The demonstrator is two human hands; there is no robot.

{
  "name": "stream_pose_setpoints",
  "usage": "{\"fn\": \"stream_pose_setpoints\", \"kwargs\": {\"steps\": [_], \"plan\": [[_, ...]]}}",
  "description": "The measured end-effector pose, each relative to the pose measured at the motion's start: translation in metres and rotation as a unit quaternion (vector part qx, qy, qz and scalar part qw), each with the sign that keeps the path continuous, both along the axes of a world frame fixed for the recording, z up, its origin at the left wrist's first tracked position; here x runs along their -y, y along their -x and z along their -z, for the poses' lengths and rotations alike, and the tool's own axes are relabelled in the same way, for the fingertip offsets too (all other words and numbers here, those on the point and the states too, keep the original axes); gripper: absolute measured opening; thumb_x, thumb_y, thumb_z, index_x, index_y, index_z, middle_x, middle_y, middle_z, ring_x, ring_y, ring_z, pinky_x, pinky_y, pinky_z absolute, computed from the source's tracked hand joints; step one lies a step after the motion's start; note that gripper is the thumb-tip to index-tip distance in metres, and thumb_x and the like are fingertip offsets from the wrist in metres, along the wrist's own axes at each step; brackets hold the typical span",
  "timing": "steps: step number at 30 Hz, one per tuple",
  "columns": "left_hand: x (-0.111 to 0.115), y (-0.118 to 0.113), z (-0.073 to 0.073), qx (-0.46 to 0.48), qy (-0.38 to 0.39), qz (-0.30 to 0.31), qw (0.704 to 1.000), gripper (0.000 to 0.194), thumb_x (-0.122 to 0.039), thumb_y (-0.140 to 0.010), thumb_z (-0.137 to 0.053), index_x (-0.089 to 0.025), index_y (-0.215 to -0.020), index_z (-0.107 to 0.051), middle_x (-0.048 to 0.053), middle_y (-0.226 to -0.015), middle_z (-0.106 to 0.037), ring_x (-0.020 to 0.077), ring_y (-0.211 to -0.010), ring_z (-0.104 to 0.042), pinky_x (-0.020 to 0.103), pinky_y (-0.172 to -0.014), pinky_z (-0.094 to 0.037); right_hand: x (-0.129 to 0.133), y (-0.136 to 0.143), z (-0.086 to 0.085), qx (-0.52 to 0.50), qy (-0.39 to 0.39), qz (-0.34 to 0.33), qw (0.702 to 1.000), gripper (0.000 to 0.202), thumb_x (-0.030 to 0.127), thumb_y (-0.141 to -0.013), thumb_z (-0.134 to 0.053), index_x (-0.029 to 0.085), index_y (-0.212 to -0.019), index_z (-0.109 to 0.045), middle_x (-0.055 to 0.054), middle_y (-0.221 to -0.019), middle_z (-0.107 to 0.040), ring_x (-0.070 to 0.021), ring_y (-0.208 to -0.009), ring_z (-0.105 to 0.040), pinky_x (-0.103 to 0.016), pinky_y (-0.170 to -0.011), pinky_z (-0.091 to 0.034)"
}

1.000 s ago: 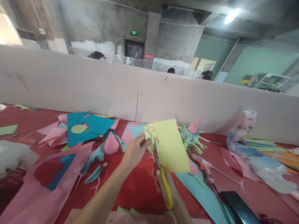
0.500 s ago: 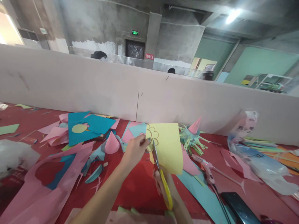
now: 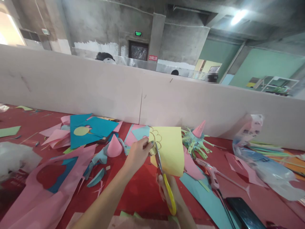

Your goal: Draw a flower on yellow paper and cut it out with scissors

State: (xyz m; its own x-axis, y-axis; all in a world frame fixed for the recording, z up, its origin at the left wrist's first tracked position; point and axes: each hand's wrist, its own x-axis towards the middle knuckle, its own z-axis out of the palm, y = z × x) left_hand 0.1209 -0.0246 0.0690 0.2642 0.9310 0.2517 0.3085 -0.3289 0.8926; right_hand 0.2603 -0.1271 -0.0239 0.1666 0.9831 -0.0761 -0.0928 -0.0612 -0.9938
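A sheet of yellow paper (image 3: 170,152) with a flower outline drawn at its left side is held up over the red table. My left hand (image 3: 138,154) pinches its left edge beside the drawn petals. In my right hand (image 3: 163,184) is a pair of yellow-handled scissors (image 3: 169,194), their blades at the paper by the lower part of the outline. The sheet partly hides my right hand's fingers. Just left of my left hand a pink paper cone (image 3: 114,147) stands on the table.
A pink glue gun (image 3: 211,173), a black phone (image 3: 244,211) and a plastic bag (image 3: 269,168) lie to the right. Behind the sheet stands a fringed paper piece with a pink cone (image 3: 199,129). Blue card (image 3: 100,128) and pink scraps (image 3: 59,190) cover the left. A white partition (image 3: 107,89) rises behind.
The right edge of the yellow sheet has shifted slightly left and bends more. Both hands stay nearly in place, the scissors still at the outline.
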Motion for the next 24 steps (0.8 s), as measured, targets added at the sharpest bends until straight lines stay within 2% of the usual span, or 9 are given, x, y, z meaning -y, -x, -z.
{"fn": "stream_pose_setpoints", "kwargs": {"steps": [4, 10, 15, 18, 20, 21, 22, 24], "plan": [[-0.001, 0.0, 0.0, 0.013, 0.017, 0.007, 1.0, 0.032, -0.037, -0.08, -0.042, -0.02, -0.059, -0.026, -0.007, -0.052, -0.034, 0.0115, -0.053, -0.059, 0.016, -0.047, -0.032, -0.002, -0.001, 0.002, 0.01, 0.012, 0.0, 1.0, 0.032, 0.034, -0.088, -0.052, 0.016, -0.115, -0.054, -0.008, -0.116, -0.055, -0.0195, -0.098, -0.057, -0.039, -0.082, -0.049], [-0.004, -0.001, 0.003, 0.024, 0.021, 0.013, 0.999, 0.032, -0.038, -0.08, -0.043, -0.02, -0.059, -0.026, -0.007, -0.052, -0.032, 0.0111, -0.053, -0.057, 0.016, -0.048, -0.036, -0.004, -0.004, 0.004, 0.02, 0.019, 0.005, 1.0, 0.033, 0.035, -0.087, -0.053, 0.015, -0.114, -0.055, -0.006, -0.115, -0.056, -0.0215, -0.098, -0.057, -0.039, -0.082, -0.049], [-0.006, -0.001, 0.006, 0.017, 0.0, -0.002, 1.0, 0.032, -0.037, -0.079, -0.043, -0.02, -0.058, -0.026, -0.008, -0.05, -0.028, 0.0091, -0.048, -0.048, 0.017, -0.047, -0.036, -0.004, -0.003, 0.006, 0.018, 0.018, 0.013, 1.0, 0.033, 0.034, -0.088, -0.052, 0.016, -0.116, -0.053, -0.008, -0.116, -0.055, -0.0201, -0.098, -0.057, -0.04, -0.082, -0.049], [-0.007, -0.004, 0.01, 0.06, 0.012, 0.0, 0.998, 0.031, -0.036, -0.077, -0.046, -0.02, -0.058, -0.028, -0.008, -0.05, -0.028, 0.0085, -0.047, -0.046, 0.018, -0.049, -0.041, -0.004, -0.002, 0.007, 0.015, 0.011, 0.019, 1.0, 0.032, 0.033, -0.088, -0.052, 0.016, -0.115, -0.053, -0.008, -0.115, -0.055, -0.0184, -0.096, -0.057, -0.038, -0.08, -0.05], [-0.008, -0.007, 0.012, 0.112, 0.054, 0.018, 0.992, 0.029, -0.038, -0.075, -0.049, -0.02, -0.059, -0.032, -0.008, -0.051, -0.034, 0.0094, -0.048, -0.049, 0.021, -0.051, -0.046, -0.005, -0.002, 0.008, 0.013, 0.007, 0.021, 1.0, 0.03, 0.036, -0.088, -0.052, 0.015, -0.109, -0.056, -0.006, -0.103, -0.06, -0.0148, -0.083, -0.06, -0.032, -0.071, -0.052], [-0.008, -0.009, 0.012, 0.138, 0.082, 0.028, 0.987, 0.027, -0.038, -0.075, -0.049, -0.02, -0.062, -0.035, -0.008, -0.051, -0.038, 0.0103, -0.047, -0.052, 0.023, -0.052, -0.048, -0.006, -0.001, 0.008, 0.013, 0.006, 0.021, 1.0, 0.032, 0.04, -0.087, -0.052, 0.013, -0.103, -0.058, -0.005, -0.09, -0.062, -0.0125, -0.072, -0.059, -0.027, -0.062, -0.052], [-0.008, -0.011, 0.013, 0.161, 0.11, 0.035, 0.98, 0.023, -0.037, -0.075, -0.05, -0.02, -0.065, -0.038, -0.007, -0.052, -0.043, 0.0113, -0.047, -0.054, 0.024, -0.052, -0.049, -0.007, 0.0, 0.008, 0.013, 0.004, 0.02, 1.0, 0.035, 0.046, -0.085, -0.053, 0.013, -0.095, -0.059, -0.002, -0.075, -0.061, -0.01, -0.059, -0.056, -0.022, -0.051, -0.048], [-0.005, -0.016, 0.012, 0.196, 0.157, 0.04, 0.967, 0.017, -0.035, -0.074, -0.051, -0.019, -0.072, -0.045, -0.005, -0.053, -0.052, 0.0133, -0.047, -0.057, 0.027, -0.052, -0.051, -0.009, 0.002, 0.008, 0.004, 0.001, 0.015, 1.0, 0.044, 0.058, -0.077, -0.055, 0.014, -0.079, -0.059, 0.004, -0.05, -0.049, -0.0058, -0.038, -0.041, -0.017, -0.034, -0.034]]}}
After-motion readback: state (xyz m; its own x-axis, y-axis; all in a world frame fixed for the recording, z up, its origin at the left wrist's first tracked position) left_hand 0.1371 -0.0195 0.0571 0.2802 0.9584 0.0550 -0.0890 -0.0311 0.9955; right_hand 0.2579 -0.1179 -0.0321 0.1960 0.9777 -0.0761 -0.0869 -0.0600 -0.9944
